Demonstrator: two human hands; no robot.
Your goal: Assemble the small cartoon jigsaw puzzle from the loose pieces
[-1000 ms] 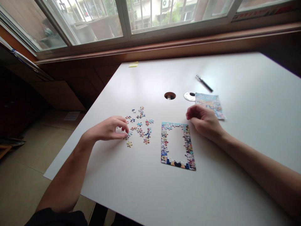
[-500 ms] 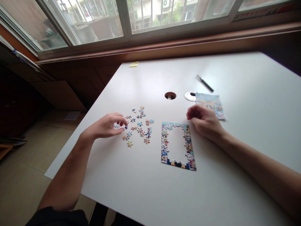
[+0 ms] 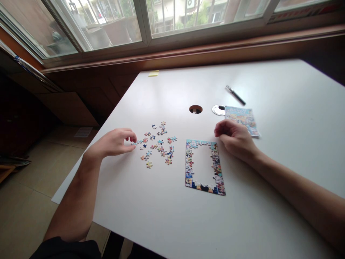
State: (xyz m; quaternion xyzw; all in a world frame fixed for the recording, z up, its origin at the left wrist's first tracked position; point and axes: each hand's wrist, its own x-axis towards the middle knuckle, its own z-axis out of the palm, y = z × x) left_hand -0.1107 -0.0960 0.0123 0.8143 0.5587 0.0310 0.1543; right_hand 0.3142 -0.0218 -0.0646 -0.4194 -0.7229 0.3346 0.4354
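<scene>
Loose jigsaw puzzle pieces (image 3: 160, 142) lie scattered on the left half of the white table. At their left edge is my left hand (image 3: 114, 142), its fingers curved and the thumb apart from them, with a few pieces just by the fingertips. To the right lies a puzzle frame (image 3: 189, 163), its border pieces joined around a bare white middle. My right hand (image 3: 235, 140) rests by the frame's upper right corner with fingers curled in; whatever they hold, if anything, is hidden. Behind that hand, partly covered by it, is a colourful picture sheet (image 3: 241, 117).
A black pen with a clear cap (image 3: 235, 95) lies toward the back right. Left of the sheet are a round cable hole (image 3: 195, 109) and its metal ring cover (image 3: 217, 110). A yellow sticky note (image 3: 153, 73) sits at the back edge, below the window.
My left hand has drawn back a little to the left, uncovering pieces at the pile's left edge. My right hand stays where it was.
</scene>
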